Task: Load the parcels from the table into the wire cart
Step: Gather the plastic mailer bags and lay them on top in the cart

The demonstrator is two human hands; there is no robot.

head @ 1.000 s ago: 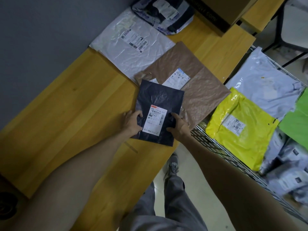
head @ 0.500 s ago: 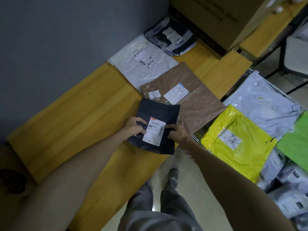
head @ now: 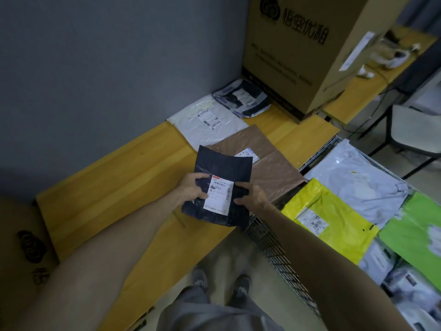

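Note:
A dark navy parcel (head: 223, 170) with a white label is lifted off the wooden table (head: 114, 187), near its front edge. My left hand (head: 192, 187) grips its left side and my right hand (head: 251, 195) grips its right side. Behind it on the table lie a brown parcel (head: 269, 161), a white parcel (head: 207, 123) and a dark striped parcel (head: 243, 99). To the right stands the wire cart (head: 269, 244), holding a yellow parcel (head: 331, 218), a pale grey parcel (head: 358, 177), a green parcel (head: 420, 232) and several smaller ones.
A big cardboard box (head: 303, 48) stands on the table's far end. Another cardboard box (head: 23, 247) sits at the left by the table's near end. A grey wall runs along the table. A chair (head: 415, 132) stands beyond the cart. My feet are on the floor below.
Both hands have raised the navy parcel off the table and tightened their hold on it. The camera has tilted up, showing more of the big box.

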